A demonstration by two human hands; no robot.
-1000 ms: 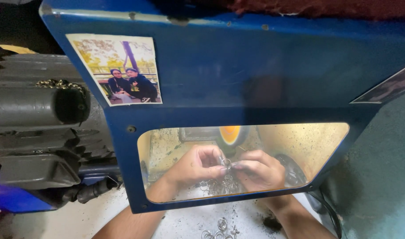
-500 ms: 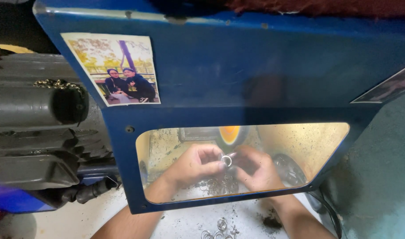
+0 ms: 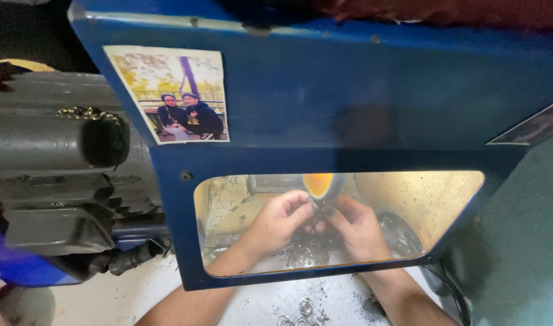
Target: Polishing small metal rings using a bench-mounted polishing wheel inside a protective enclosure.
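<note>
1. We worked behind the blue guard (image 3: 325, 102), seeing both hands only through its yellow-tinted window (image 3: 421, 205), so we judged that keeping the head low enough to sight through that pane mattered most.
2. Our left hand (image 3: 275, 220) was curled, thumb and forefinger pinched narrow on a small metal ring (image 3: 318, 208); the ring sat between the two hands, just under the orange polishing wheel (image 3: 320, 184).
3. Our right hand (image 3: 358, 226) met the left at the same spot, fingers bent close around the piece; whether it truly gripped the ring or only steadied it we could not tell through the tinted pane.
4. We judged a firm two-handed pinch to be right here: a light ring pressed to a wheel could snatch away, so the fingertips had to stay behind the contact point, not beside it.
5. We thought light, even pressure best, turning the ring a little at a time so no face was overworked.
6. A heap of rings (image 3: 306, 253) lay on the bench just below the hands, and a few loose rings (image 3: 300, 311) lay nearer us outside the guard.
7. The grey motor (image 3: 53, 163) stood to the left, well apart from both hands, and we judged sleeves and wrists best kept clear of it.
</note>
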